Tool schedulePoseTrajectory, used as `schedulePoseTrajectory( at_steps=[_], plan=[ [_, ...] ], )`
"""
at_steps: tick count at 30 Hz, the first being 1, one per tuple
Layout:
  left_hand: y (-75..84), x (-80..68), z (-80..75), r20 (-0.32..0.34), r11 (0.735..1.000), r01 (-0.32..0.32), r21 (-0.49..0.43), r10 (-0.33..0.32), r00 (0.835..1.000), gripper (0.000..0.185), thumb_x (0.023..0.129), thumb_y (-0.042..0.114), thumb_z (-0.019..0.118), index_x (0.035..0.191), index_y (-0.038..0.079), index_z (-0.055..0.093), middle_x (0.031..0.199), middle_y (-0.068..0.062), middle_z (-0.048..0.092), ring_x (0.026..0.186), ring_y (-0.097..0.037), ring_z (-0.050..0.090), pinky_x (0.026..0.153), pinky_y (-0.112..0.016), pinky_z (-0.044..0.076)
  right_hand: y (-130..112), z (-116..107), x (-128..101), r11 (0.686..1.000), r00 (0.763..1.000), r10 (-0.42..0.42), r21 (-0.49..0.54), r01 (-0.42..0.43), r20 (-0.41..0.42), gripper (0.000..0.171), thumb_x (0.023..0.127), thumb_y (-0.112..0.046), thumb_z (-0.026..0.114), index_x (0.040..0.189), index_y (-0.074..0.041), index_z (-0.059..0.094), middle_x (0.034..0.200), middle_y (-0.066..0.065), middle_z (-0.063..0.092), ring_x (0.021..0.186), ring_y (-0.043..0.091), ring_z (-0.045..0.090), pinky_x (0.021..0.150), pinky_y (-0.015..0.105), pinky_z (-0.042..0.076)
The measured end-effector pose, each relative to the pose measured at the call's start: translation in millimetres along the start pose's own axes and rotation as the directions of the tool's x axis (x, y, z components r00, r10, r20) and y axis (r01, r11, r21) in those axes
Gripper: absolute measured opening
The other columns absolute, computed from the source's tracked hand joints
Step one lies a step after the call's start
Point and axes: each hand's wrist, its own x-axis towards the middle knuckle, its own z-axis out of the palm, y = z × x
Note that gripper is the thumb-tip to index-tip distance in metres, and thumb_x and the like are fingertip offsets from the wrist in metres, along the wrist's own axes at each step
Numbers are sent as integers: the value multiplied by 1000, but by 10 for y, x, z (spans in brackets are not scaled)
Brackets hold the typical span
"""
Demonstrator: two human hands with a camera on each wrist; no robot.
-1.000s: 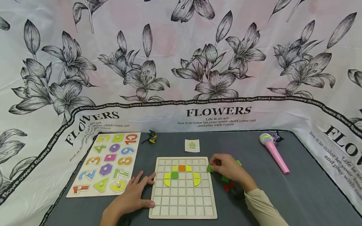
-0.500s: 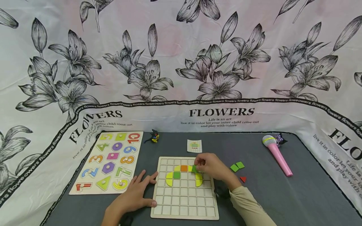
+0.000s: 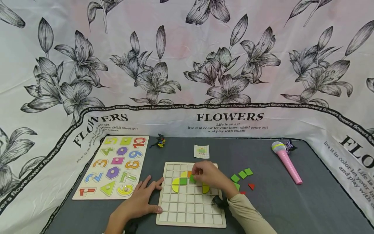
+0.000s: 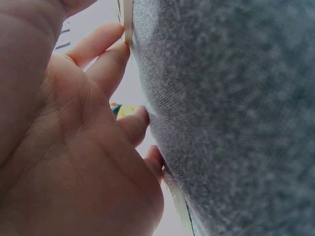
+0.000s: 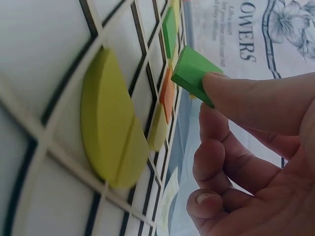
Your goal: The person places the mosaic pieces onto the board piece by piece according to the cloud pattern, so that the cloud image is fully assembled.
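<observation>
Grey felt tabletop (image 3: 292, 208), floral "FLOWERS" cloth (image 3: 228, 117) draped behind and down both sides.

Right hand (image 3: 208, 175): I read thumb and forefinger pinching a green square tile (image 5: 193, 73), other fingers curled under. Tile is held just above the gridded wooden board (image 3: 191, 211), over the upper middle cells; wrist view shows it tilted, clear of the surface. In the head view the tile (image 3: 192, 178) sits just right of a green tile already seated (image 3: 183, 181).

Around it on the board: orange square (image 5: 167, 94) in the top row of the pattern, yellow half-round pieces to the left (image 3: 175, 185) and right (image 3: 205, 188), the right one large in the wrist view (image 5: 110, 123).

Left hand (image 3: 140, 201): fingers spread flat, resting on the felt with fingertips (image 4: 140, 118) touching the board's left edge; thumb lies along the lower left side. Nothing gripped.

Further out: loose green tiles (image 3: 242, 174) and a red triangle (image 3: 251, 186) on the felt right of the board. Small pattern card (image 3: 201, 151) just beyond the board's far edge. Number-and-shape puzzle board (image 3: 115, 167) to the left, small toy figure (image 3: 159, 141) at its far corner. Pink toy microphone (image 3: 286, 162) well off to the right
</observation>
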Motion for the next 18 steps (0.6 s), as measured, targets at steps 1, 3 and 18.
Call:
schedulePoseTrajectory(
  at_steps=[1,3,18],
  plan=[
    [27,-6,-9,3,1000,6,5,-6,1000,102,79,59,89,162,20,46,149,-4,57,159,-55,8,122,-77,-1,-13,12,10,1000,1000,1,-5,-1,6,13,95,2,73,94,-11,74,85,-8,63,72,8,51,63,29,47],
    [73,-11,-25,4,1000,17,8,-17,1000,101,79,56,90,161,17,47,147,-4,58,159,-55,8,122,-77,0,-30,37,29,1000,1000,7,-12,-7,19,13,95,3,73,94,-10,74,86,-7,65,72,9,52,63,29,47],
    [-19,24,5,1,1000,23,-4,-23,1000,91,77,56,91,153,20,54,160,-7,50,161,-51,6,123,-74,-3,-60,150,63,975,998,-60,-215,63,17,16,93,4,79,89,-11,75,85,-7,66,82,13,53,74,35,50]
  ],
)
